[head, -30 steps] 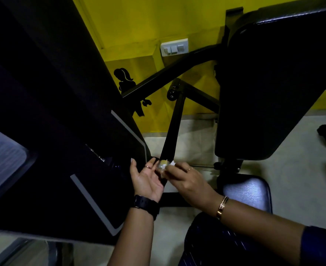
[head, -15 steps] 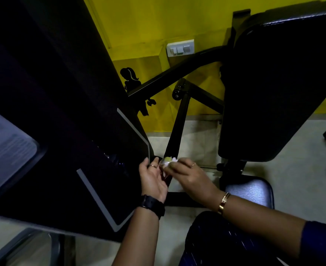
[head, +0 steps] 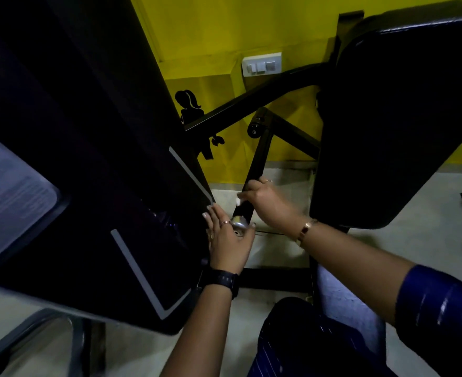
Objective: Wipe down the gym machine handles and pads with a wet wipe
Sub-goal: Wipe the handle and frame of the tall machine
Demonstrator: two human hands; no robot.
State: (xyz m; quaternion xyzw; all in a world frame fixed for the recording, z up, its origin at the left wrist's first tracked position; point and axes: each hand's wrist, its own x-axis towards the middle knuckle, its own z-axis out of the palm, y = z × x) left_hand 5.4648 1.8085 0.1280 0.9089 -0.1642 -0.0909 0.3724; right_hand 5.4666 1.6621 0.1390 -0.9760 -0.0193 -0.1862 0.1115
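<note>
The painted wall (head: pixel 210 36) is bright yellow, with a black ponytailed silhouette decal (head: pixel 189 107) and a white rectangular switch plate (head: pixel 262 63). The tubular machine handle (head: pixel 242 210) is black with a silver metal end cap (head: pixel 239 225), the large upholstered pad (head: pixel 387 131) black, the crumpled wet wipe (head: pixel 238 200) white. The glossy sleeve (head: pixel 442 303) is blue, the pinstriped trousers (head: pixel 292 349) navy, the wristwatch (head: pixel 221 278) black, the chain bracelet (head: pixel 306 227) gold.

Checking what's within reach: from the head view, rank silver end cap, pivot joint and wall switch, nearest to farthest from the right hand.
1. Silver end cap, just below the right hand.
2. Pivot joint, up the bar.
3. Wall switch, on the yellow wall.
</note>
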